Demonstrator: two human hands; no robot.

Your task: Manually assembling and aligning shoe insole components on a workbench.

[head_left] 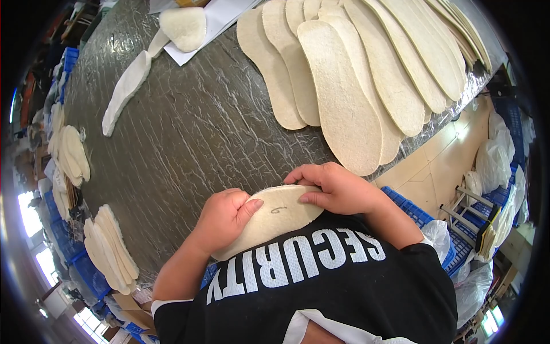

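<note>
A cream felt insole point(272, 226) with a small dark handwritten mark is held close against my chest, at the near edge of the table. My left hand point(224, 221) grips its upper left edge, thumb on the marked face and fingers curled behind. On the other side my right hand point(341, 190) pinches the insole's upper right edge between thumb and fingers. Just beyond my right hand lies a fanned row of similar insoles point(344, 103), overlapping one another.
The dark, wrinkled film-covered table point(195, 137) spreads ahead. Far left on it are a white insole point(127, 92), a rounded fleecy piece point(183, 28) and white paper point(220, 20). Insole stacks point(109, 249) line the left edge. Blue crates point(409, 206) stand right, beside plastic bags point(494, 149).
</note>
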